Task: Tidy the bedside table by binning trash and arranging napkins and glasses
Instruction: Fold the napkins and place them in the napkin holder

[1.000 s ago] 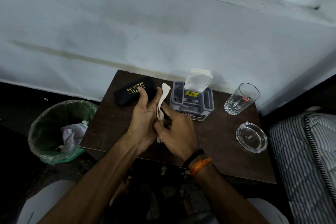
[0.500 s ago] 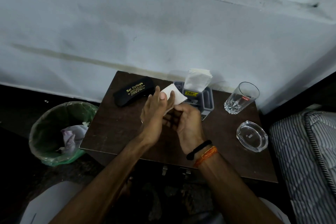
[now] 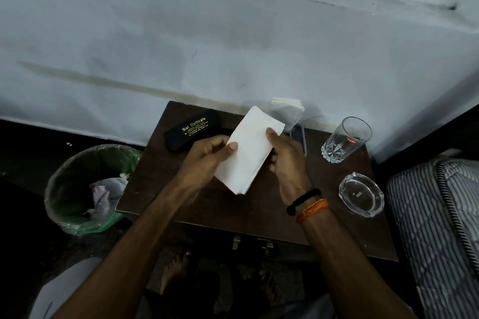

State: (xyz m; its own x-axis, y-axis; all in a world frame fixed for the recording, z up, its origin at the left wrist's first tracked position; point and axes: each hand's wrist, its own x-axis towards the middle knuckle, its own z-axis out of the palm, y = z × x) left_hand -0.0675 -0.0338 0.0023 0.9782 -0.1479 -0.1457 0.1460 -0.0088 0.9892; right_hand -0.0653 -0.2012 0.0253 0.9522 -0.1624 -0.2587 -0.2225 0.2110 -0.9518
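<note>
A white folded napkin [image 3: 248,147] is held flat above the dark wooden bedside table [image 3: 259,210]. My left hand [image 3: 207,158] pinches its left edge with thumb on top. My right hand [image 3: 287,158] grips its right edge. Behind the napkin stands a grey napkin holder [image 3: 299,134], mostly hidden, with white napkins [image 3: 286,109] sticking up from it. A black glasses case [image 3: 193,132] with gold lettering lies at the table's back left. A clear drinking glass [image 3: 344,140] stands at the back right.
A clear glass ashtray [image 3: 361,194] sits near the table's right edge. A bin with a green liner [image 3: 85,186], holding crumpled paper, stands on the floor left of the table. A striped mattress [image 3: 440,228] is at the right. The wall is just behind.
The napkin was narrow and upright between my hands above the table; it has been lifted and spread into a flat rectangle held by both hands. The holder is now mostly covered.
</note>
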